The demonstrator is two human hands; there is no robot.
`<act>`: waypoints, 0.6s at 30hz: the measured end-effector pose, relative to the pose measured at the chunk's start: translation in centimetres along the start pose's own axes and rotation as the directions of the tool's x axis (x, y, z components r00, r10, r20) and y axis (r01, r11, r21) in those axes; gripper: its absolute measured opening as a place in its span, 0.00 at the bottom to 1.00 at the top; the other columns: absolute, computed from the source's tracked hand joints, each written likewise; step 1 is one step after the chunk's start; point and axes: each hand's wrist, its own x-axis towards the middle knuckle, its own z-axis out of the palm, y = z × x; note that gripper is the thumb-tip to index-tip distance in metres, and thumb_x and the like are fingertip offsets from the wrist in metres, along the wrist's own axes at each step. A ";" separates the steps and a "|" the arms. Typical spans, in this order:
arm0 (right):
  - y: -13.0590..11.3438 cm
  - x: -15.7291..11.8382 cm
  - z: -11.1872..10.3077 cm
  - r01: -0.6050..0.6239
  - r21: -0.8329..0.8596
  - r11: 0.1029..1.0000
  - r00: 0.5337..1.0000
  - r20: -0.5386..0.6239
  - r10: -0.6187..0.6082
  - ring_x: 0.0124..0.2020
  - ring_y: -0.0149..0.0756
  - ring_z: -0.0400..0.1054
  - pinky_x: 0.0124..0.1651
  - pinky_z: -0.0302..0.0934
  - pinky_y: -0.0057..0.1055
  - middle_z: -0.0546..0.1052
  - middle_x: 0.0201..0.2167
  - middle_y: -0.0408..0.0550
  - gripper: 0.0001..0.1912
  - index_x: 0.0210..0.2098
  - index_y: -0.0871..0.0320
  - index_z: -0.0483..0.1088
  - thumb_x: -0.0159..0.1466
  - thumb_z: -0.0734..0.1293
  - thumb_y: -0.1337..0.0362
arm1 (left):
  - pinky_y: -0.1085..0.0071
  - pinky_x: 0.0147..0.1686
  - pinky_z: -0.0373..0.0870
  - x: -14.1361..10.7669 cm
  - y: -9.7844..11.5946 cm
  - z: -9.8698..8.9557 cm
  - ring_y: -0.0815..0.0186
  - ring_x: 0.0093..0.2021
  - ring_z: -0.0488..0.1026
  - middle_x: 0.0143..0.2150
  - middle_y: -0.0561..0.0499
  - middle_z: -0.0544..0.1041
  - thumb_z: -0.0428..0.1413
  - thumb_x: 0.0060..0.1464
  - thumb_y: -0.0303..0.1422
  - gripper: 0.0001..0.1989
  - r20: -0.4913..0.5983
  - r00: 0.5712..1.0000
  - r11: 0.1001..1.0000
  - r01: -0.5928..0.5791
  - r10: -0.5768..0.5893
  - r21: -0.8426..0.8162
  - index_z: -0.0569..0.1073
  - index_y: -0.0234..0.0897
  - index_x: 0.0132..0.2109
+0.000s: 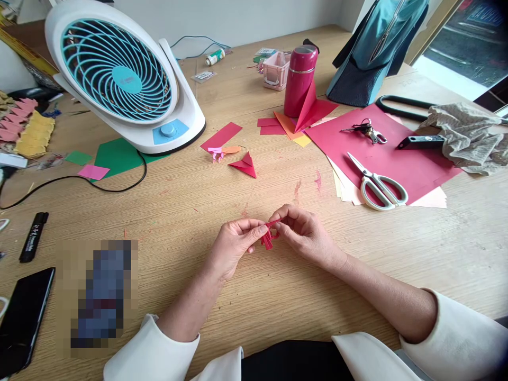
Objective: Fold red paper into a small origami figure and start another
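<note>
A small piece of folded red paper [268,239], cut into strips at its lower end, is pinched between my two hands above the tabletop. My left hand [238,241] grips it from the left with thumb and forefinger. From the other side, my right hand [305,233] pinches its upper right end; the fingers partly cover the paper. Beyond my hands lie a folded red paper triangle [245,165], a small pink and orange paper figure [222,152] and a flat red paper strip [221,136].
White-handled scissors [383,188] and keys [367,130] rest on a large red sheet [337,135] at right. A fan [127,79] stands back left, a thermos [300,79] and teal bag [369,58] at the back. A marker [34,237] and phone [26,317] lie left.
</note>
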 end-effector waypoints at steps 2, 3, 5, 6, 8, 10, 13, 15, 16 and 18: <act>-0.2 0.0 0.1 -0.001 -0.017 1.000 1.000 -0.008 0.001 0.32 0.32 0.71 0.37 0.67 0.31 0.75 0.30 0.46 0.06 0.36 0.57 0.69 0.67 0.66 0.61 | 0.76 0.23 0.55 -0.1 0.0 0.1 0.72 0.27 0.68 0.32 0.48 0.81 0.67 0.47 0.40 0.13 0.000 1.000 0.999 -0.017 0.017 0.028 0.81 0.34 0.33; -0.3 0.0 0.1 -0.001 -0.022 1.000 1.000 -0.011 0.001 0.31 0.32 0.71 0.36 0.67 0.31 0.75 0.30 0.45 0.06 0.35 0.57 0.69 0.66 0.66 0.61 | 0.76 0.23 0.55 -0.1 0.0 0.1 0.72 0.27 0.68 0.31 0.48 0.80 0.67 0.48 0.40 0.13 -0.003 0.999 0.998 -0.034 0.034 0.049 0.81 0.34 0.33; -0.3 0.0 0.2 0.002 -0.023 1.000 1.000 -0.019 -0.003 0.30 0.32 0.70 0.36 0.67 0.31 0.74 0.28 0.44 0.06 0.34 0.57 0.68 0.66 0.66 0.61 | 0.76 0.23 0.56 -0.2 -0.1 0.3 0.72 0.26 0.67 0.29 0.50 0.79 0.65 0.50 0.39 0.11 -0.006 0.996 0.989 -0.089 0.090 0.114 0.80 0.34 0.33; -0.2 -0.1 0.2 0.004 -0.018 1.000 1.000 -0.020 -0.004 0.30 0.32 0.70 0.36 0.67 0.31 0.73 0.28 0.44 0.06 0.34 0.57 0.68 0.66 0.66 0.61 | 0.75 0.24 0.58 -0.2 -0.1 0.3 0.72 0.26 0.67 0.28 0.50 0.79 0.64 0.51 0.38 0.10 -0.007 0.992 0.980 -0.124 0.127 0.153 0.80 0.35 0.33; 0.0 -0.1 0.3 0.002 0.000 1.000 1.000 -0.021 -0.002 0.30 0.32 0.70 0.36 0.67 0.32 0.73 0.28 0.44 0.06 0.34 0.56 0.67 0.66 0.65 0.61 | 0.75 0.28 0.62 -0.3 -0.1 0.4 0.70 0.27 0.69 0.27 0.51 0.78 0.63 0.53 0.37 0.09 -0.006 0.981 0.955 -0.187 0.194 0.231 0.80 0.35 0.33; 0.3 -0.2 0.4 0.001 0.012 1.000 1.000 -0.013 0.000 0.30 0.32 0.70 0.37 0.68 0.33 0.73 0.29 0.44 0.06 0.35 0.56 0.67 0.67 0.65 0.62 | 0.74 0.33 0.67 -0.4 0.0 0.4 0.68 0.30 0.72 0.28 0.51 0.79 0.62 0.54 0.36 0.08 -0.005 0.972 0.931 -0.222 0.234 0.289 0.80 0.35 0.33; 0.7 -0.3 0.4 0.024 0.011 1.000 1.000 0.004 -0.024 0.31 0.33 0.70 0.37 0.67 0.33 0.73 0.30 0.44 0.04 0.37 0.56 0.67 0.68 0.65 0.63 | 0.73 0.35 0.68 -0.5 0.1 0.4 0.67 0.31 0.74 0.29 0.50 0.79 0.61 0.55 0.35 0.09 0.004 0.966 0.909 -0.244 0.257 0.337 0.79 0.34 0.32; 0.7 -0.3 0.3 0.049 -0.022 0.999 0.999 0.007 -0.049 0.30 0.32 0.70 0.36 0.67 0.32 0.73 0.31 0.44 0.03 0.37 0.56 0.67 0.68 0.65 0.64 | 0.74 0.35 0.68 -0.5 0.2 0.4 0.68 0.31 0.73 0.28 0.51 0.78 0.61 0.56 0.34 0.09 0.017 0.962 0.898 -0.260 0.272 0.354 0.79 0.34 0.31; 0.6 -0.4 0.3 0.065 -0.051 0.997 0.998 0.003 -0.064 0.30 0.31 0.70 0.35 0.66 0.31 0.72 0.31 0.44 0.03 0.37 0.56 0.67 0.68 0.65 0.64 | 0.74 0.35 0.68 -0.5 0.3 0.4 0.68 0.31 0.73 0.28 0.51 0.78 0.60 0.56 0.34 0.09 0.025 0.961 0.894 -0.267 0.277 0.360 0.78 0.34 0.31; 0.2 -0.4 0.3 0.102 -0.132 0.986 0.995 -0.008 -0.104 0.30 0.31 0.69 0.35 0.65 0.30 0.72 0.32 0.45 0.03 0.36 0.56 0.68 0.67 0.64 0.66 | 0.74 0.35 0.68 -0.5 0.3 0.4 0.68 0.31 0.73 0.28 0.51 0.78 0.60 0.56 0.34 0.08 0.040 0.960 0.892 -0.272 0.277 0.360 0.78 0.34 0.31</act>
